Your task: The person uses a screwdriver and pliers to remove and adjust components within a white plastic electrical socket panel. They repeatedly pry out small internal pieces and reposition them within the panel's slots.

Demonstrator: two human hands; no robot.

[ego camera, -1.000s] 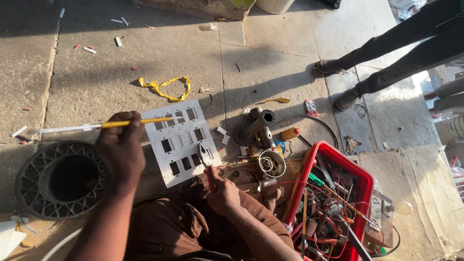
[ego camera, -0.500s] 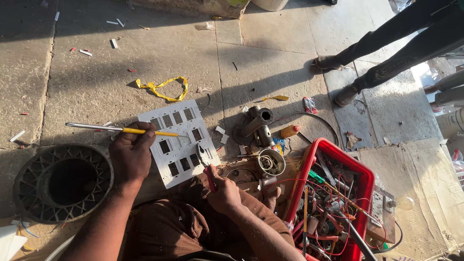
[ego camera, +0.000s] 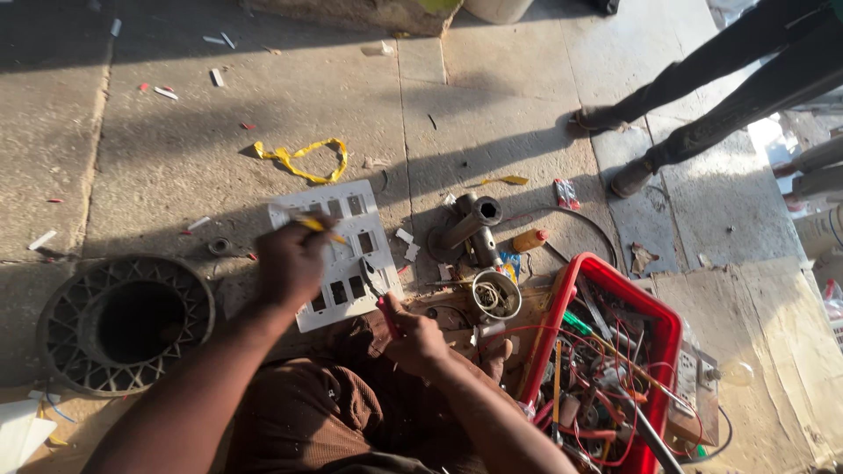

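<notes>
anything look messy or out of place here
Yes: the red basket is crammed with tangled wires, metal parts lie strewn on the pavement, and a crumpled yellow strip and small scraps litter the ground beyond the white plate.

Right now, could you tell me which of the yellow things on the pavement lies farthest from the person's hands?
The twisted yellow strip, looped on the bare concrete beyond the white plate. The small yellow scrap lies nearer the metal pipes, and the left hand holds the yellow-handled tool.

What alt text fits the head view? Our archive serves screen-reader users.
A seated person's left hand holds a yellow-handled tool over a white switch plate, while the right hand grips a red-handled tool. A red crate of wires sits beside them; another person's legs stand nearby.
</notes>
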